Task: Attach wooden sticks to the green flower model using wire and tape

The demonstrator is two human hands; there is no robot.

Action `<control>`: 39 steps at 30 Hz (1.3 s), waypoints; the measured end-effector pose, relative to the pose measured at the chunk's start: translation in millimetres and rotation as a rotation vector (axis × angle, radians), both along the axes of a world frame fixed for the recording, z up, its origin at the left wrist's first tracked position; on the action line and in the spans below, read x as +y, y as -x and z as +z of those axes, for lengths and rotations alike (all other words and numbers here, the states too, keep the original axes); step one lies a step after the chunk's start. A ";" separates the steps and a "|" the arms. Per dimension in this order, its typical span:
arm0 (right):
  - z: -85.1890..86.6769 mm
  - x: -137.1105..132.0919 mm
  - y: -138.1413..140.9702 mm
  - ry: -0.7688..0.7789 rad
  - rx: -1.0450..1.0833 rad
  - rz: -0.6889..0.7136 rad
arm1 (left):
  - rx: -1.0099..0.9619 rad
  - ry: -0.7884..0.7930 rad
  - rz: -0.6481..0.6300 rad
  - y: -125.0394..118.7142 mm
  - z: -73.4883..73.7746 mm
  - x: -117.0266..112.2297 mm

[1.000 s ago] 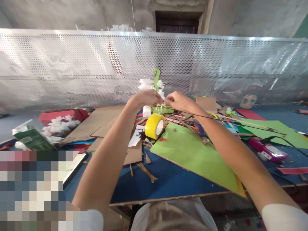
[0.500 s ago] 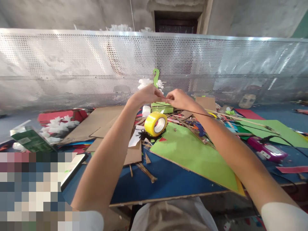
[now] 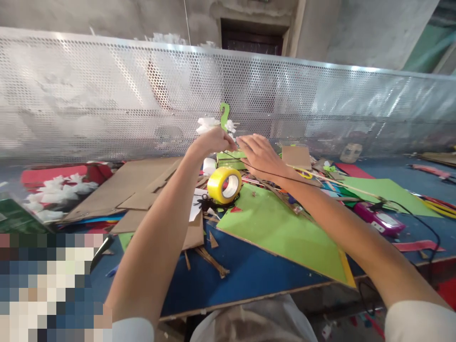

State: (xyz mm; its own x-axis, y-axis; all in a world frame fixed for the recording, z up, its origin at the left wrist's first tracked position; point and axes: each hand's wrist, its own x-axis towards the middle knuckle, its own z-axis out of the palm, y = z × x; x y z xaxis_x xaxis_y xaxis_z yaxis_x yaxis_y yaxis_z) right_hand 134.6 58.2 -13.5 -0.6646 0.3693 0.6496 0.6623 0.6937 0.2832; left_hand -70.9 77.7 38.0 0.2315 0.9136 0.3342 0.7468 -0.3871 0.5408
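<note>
Above the middle of the table, my left hand (image 3: 214,141) is closed in a pinch, with a thin black cord (image 3: 265,167) running from its fingertips. The cord stretches rightward across my right forearm. Just right of it, my right hand (image 3: 261,154) has its fingers stretched out, and I see nothing held in it. Behind the hands stands a green box-like piece (image 3: 231,159) with a green hook-shaped upright (image 3: 224,116) and white flower-like tufts (image 3: 207,124). A yellow roll of tape (image 3: 215,186) rests below my hands.
A green sheet (image 3: 278,228) lies at front centre, brown cardboard (image 3: 124,183) at left. Right of my arm are a purple device (image 3: 378,218), a thin stick (image 3: 351,186) and yellow-handled scissors (image 3: 302,172). A perforated metal panel (image 3: 195,85) closes off the back of the blue table (image 3: 249,275).
The hands were pinched together at the fingertips. Now my right hand has opened and its fingers are straightened, slightly apart from the left. The view has shifted a little to the right.
</note>
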 end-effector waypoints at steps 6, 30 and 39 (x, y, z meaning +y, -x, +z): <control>-29.3 -20.7 -31.6 -0.173 -0.057 0.064 | -0.013 0.031 0.009 3.7 1.9 0.3; -37.7 7.3 -56.7 -0.061 0.089 -0.030 | -0.018 -0.009 -0.045 15.8 -0.6 9.5; -82.2 -25.2 -16.2 0.675 0.230 0.162 | -0.031 -0.002 -0.035 14.2 2.2 9.2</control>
State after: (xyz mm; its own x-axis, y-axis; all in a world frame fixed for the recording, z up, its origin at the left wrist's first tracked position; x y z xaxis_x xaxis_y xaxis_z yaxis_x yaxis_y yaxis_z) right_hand 150.8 33.0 -95.7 -0.6188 0.6475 0.4447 0.5279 0.7620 -0.3751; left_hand -85.1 86.9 40.2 0.2528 0.9046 0.3432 0.7155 -0.4136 0.5630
